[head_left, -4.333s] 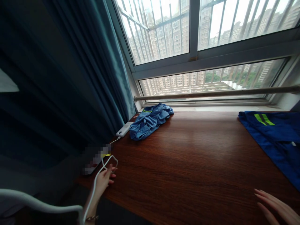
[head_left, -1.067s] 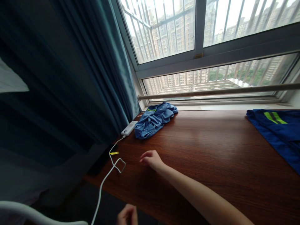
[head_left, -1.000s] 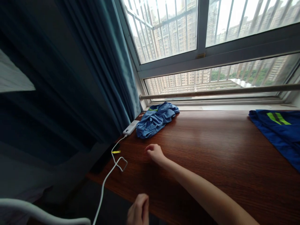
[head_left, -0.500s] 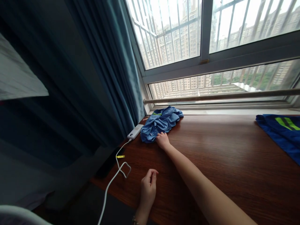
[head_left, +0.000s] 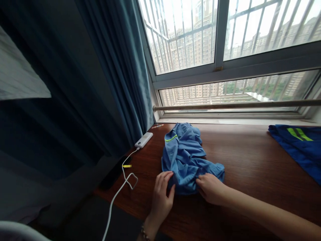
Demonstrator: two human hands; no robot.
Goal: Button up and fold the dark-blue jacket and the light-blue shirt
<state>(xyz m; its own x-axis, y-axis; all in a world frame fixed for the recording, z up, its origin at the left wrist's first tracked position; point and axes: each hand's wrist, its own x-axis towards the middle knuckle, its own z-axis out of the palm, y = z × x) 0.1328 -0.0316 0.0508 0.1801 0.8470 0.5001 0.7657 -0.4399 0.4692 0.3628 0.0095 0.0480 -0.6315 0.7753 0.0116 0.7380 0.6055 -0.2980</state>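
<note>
A crumpled light-blue garment with a yellow-green stripe lies on the dark wooden table, near its front edge. My right hand is closed on the near right edge of this garment. Fingers stretched out, my left hand rests against the garment's near left edge. My right forearm runs in from the lower right.
A white power bank sits at the table's left, its white cable looping off the front edge. A dark-blue garment with yellow-green stripes lies at the far right. Teal curtains hang on the left; a barred window and rail stand behind.
My right hand reached the light-blue garment by the power bank and dragged it toward the table's front. My left hand rose from below the edge and came to the garment.
</note>
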